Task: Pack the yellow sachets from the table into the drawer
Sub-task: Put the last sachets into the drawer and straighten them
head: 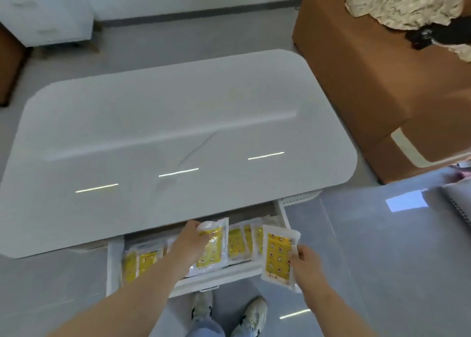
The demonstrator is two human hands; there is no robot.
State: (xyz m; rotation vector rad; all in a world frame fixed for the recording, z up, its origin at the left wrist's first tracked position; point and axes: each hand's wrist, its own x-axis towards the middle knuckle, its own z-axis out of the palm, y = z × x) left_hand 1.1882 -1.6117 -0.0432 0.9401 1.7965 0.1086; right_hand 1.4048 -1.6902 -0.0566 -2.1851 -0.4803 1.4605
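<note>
Left hand (190, 242) is stretched forward over the open drawer (112, 265). Its forearm runs in from the lower left, back of the hand up. The fingers curl over the top end of a yellow sachet (212, 252), so that grip is closed on the packet, which hangs tilted above the drawer's middle.

On the other side, the right hand (304, 260) comes in from the lower right. Thumb and fingers pinch the right edge of a second sachet (277, 255), printed face up, over the drawer's right front corner and partly above the grey floor (369, 234).

Down in the drawer, stowed sachets (238, 242) stand in a row to the right of the left hand. Another batch (142, 260) sits at the left end. They're hard to count, because the arm and the held packet cover the middle.

The drawer's back part is tucked under the white surface (178, 133). The print on the packets is too blurred to read. Below, a pair of pale shoes (252, 313) pokes in, and a brown seat (356, 82) stands to the right, cut off by the frame.
</note>
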